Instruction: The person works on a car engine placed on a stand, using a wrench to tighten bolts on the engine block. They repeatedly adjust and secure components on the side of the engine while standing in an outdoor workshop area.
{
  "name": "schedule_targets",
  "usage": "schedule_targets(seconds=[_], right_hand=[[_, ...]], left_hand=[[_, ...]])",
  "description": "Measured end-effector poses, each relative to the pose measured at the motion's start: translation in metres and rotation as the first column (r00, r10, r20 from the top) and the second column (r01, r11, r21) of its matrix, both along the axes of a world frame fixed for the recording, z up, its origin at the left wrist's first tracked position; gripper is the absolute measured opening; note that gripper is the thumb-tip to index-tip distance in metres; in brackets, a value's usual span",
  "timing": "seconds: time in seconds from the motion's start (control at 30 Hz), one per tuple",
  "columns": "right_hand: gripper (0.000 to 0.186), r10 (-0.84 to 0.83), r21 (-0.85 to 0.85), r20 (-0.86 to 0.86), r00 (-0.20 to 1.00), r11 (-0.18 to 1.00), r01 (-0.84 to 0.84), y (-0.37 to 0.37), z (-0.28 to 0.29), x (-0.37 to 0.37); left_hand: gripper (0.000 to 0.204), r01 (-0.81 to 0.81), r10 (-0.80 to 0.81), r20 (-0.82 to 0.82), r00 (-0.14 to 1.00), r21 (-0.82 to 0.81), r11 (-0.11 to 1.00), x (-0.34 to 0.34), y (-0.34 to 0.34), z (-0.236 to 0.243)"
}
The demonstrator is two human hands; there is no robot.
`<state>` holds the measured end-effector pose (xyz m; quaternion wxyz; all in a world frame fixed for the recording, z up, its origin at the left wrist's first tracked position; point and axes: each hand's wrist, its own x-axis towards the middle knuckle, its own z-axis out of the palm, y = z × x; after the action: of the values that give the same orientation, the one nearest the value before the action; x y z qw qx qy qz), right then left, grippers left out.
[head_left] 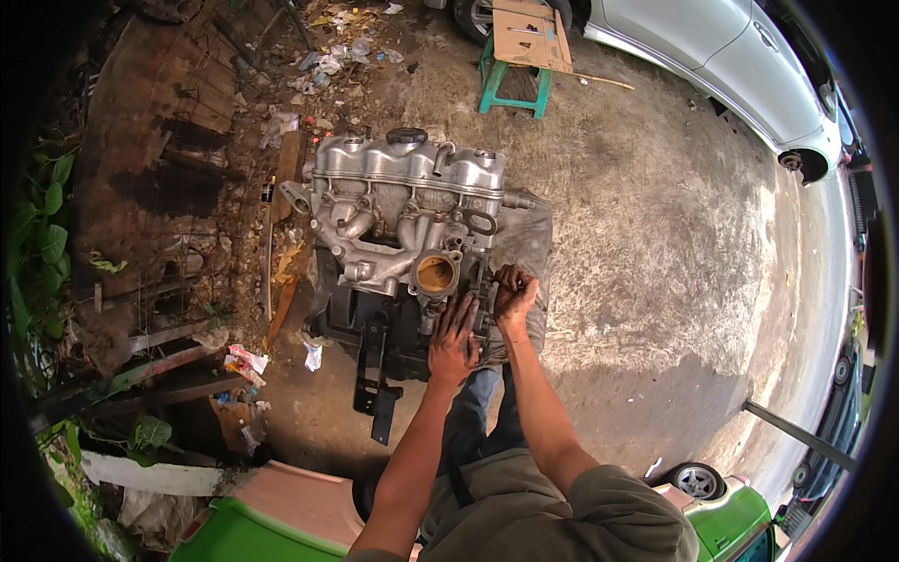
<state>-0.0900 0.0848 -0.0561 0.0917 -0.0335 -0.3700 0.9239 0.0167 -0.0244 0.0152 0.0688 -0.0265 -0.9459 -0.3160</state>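
A car engine (pixel 403 215) stands in front of me, with a silver ribbed valve cover (pixel 407 169) on top and a black oil filler cap (pixel 406 136). Its cast intake manifold (pixel 375 262) ends in a round opening (pixel 435 273) with a brownish inside. My left hand (pixel 454 337) rests below that opening, fingers stretched out against the engine's near side. Beside it, at the engine's right end, my right hand (pixel 514 295) is closed in a pinch; whatever is between its fingers is too small to make out. A black metal bracket (pixel 375 375) hangs from the near side.
A green stool (pixel 515 89) topped with cardboard (pixel 531 37) and small tools stands at the back. Beyond it is a silver car (pixel 702 42). Rubbish and wood scraps (pixel 281 234) lie along the left. A green car body (pixel 248 534) is close behind me.
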Motion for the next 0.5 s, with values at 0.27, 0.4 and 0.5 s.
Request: schedule_targets(seconds=[0.27, 0.4, 0.5], right_hand=[[0.063, 0.067, -0.026, 0.110, 0.992, 0.998, -0.065, -0.002, 0.001, -0.009], [0.056, 0.089, -0.029, 0.132, 0.987, 0.996, -0.086, 0.002, -0.005, -0.014], [0.048, 0.136, 0.079, 0.235, 0.963, 0.984, -0.158, 0.009, -0.011, -0.019]], left_hand=[[0.063, -0.012, 0.012, -0.004, 1.000, -0.004, 1.000, -0.001, 0.002, 0.003], [0.062, -0.012, 0.012, 0.012, 1.000, -0.008, 1.000, -0.001, 0.002, 0.003], [0.061, -0.009, 0.009, 0.008, 1.000, -0.005, 1.000, -0.001, 0.002, 0.002]])
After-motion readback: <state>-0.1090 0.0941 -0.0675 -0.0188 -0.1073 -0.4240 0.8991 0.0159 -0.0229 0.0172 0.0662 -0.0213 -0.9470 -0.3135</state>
